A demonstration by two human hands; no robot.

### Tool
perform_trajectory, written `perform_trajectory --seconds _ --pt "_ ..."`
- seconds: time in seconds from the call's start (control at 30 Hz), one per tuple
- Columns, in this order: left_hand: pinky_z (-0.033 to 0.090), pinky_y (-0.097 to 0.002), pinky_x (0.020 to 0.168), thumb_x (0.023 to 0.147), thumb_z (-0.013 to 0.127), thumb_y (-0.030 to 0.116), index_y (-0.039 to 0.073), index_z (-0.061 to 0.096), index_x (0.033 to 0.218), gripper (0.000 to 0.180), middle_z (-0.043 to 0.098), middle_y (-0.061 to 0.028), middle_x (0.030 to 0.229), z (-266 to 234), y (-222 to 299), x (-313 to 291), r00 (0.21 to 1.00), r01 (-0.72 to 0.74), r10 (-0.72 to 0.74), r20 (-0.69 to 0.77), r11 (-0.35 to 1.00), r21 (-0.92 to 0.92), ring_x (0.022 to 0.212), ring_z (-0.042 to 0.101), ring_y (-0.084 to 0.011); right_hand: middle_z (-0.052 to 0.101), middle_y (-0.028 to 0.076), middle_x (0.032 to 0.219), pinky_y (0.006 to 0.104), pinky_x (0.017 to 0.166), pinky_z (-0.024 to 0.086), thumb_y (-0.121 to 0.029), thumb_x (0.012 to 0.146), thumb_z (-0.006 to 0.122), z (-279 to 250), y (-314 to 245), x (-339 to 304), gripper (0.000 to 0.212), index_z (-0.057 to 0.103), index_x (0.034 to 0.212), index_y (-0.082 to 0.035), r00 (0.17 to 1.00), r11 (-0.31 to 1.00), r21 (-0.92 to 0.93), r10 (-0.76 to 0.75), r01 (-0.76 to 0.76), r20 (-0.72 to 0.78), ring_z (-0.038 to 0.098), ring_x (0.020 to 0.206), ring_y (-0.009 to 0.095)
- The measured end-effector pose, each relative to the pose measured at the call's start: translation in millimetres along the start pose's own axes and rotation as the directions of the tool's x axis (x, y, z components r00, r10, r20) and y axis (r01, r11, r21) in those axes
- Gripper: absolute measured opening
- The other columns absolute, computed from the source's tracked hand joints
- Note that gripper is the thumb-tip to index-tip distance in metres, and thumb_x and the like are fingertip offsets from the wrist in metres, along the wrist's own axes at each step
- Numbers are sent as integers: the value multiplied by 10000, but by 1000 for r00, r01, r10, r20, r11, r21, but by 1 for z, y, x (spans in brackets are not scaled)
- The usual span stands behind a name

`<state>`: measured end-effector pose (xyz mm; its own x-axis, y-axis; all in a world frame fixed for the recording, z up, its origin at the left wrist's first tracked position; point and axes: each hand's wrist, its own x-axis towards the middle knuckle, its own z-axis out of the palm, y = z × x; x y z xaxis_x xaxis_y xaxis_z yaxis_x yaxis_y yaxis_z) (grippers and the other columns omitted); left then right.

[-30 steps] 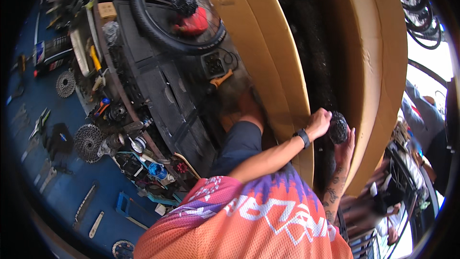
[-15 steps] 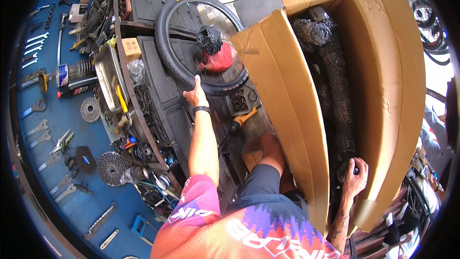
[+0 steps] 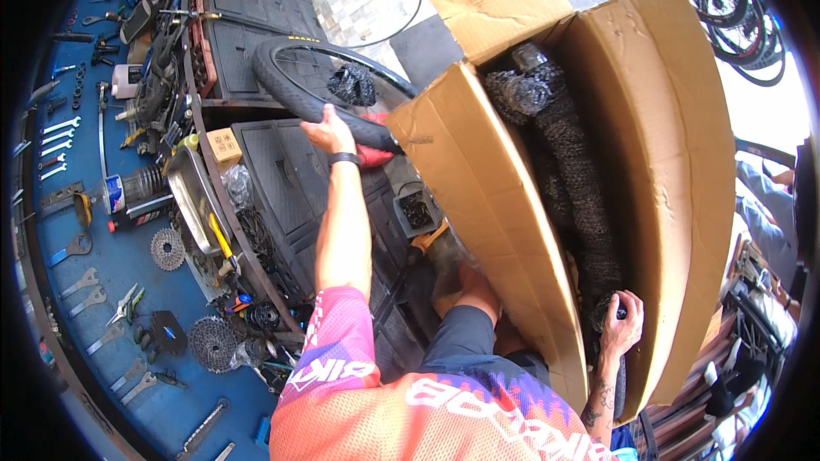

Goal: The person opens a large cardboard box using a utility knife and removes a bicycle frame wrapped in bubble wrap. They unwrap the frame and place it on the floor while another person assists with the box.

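Observation:
My left hand point(image 3: 328, 131) is closed at the near edge of a bicycle wheel point(image 3: 282, 90), thumb up; the fingers are partly hidden by the tyre. The wheel leans at a tilt, and a black-wrapped cassette-like bulge point(image 3: 352, 84) sits at its hub. To the right, a tall open cardboard box point(image 3: 478, 171) holds long parts in black bubble wrap point(image 3: 574, 162). My right hand point(image 3: 623, 324) is inside the near end of the box, its fingers curled round a dark, round end of a wrapped part. What lies deeper in the box is hidden.
On the left is a blue tool board point(image 3: 77, 248) with wrenches and cassettes. A metal tray point(image 3: 190, 196) and black drawers point(image 3: 282, 179) stand between it and me. A red object point(image 3: 374, 156) shows behind the wheel. Bicycle wheels point(image 3: 726, 17) stand at the far right.
The wheel has tipped flatter, its near edge rising with my left hand. My right hand keeps its hold in the box. The whole view has shifted a little.

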<state>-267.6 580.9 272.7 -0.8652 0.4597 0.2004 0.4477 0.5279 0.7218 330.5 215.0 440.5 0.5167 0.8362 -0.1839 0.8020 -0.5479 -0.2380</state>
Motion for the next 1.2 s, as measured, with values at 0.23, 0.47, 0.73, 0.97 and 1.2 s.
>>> perform_trajectory --seconds 0.23,0.47,0.73,0.97,1.2 --pt "565 -452 891 855 908 144 -89 727 1144 414 802 -216 1067 -112 98 74 976 -218 217 -9 975 -43 922 761 -345 751 54 1213 432 970 570 -276 985 761 2 8 -2 150 771 1067 -151 998 999 11 -39 40 -44 707 1131 300" --pt "566 -341 830 907 847 41 -55 751 1177 303 785 -97 1060 -269 182 74 957 -80 168 235 936 -344 862 710 -191 759 34 1186 418 937 580 -263 980 756 5 9 -1 138 774 1059 -150 997 1000 -6 -28 28 -68 718 1099 285" --pt "566 -335 923 960 823 123 -45 729 1314 403 761 -87 1211 -369 192 45 960 29 32 278 976 -214 1017 709 -186 769 27 1189 417 947 580 -288 1000 734 7 11 0 161 785 1062 -148 998 1000 -9 -1 0 -63 727 1101 278" --pt "565 -341 942 937 837 80 -45 726 1292 393 768 -109 1203 -356 143 23 947 174 -87 309 949 -264 1012 726 -202 767 11 1195 423 959 577 -319 1007 720 5 9 -1 189 797 1071 -159 998 1000 -15 -14 13 -56 725 1122 268" --pt "541 -302 899 907 852 59 -17 759 1224 338 774 -52 1101 -319 93 9 948 96 -9 317 961 -259 942 700 -156 768 15 1195 428 951 577 -313 1010 715 5 8 -3 180 793 1087 -170 999 999 -28 -24 23 -45 731 1105 276"
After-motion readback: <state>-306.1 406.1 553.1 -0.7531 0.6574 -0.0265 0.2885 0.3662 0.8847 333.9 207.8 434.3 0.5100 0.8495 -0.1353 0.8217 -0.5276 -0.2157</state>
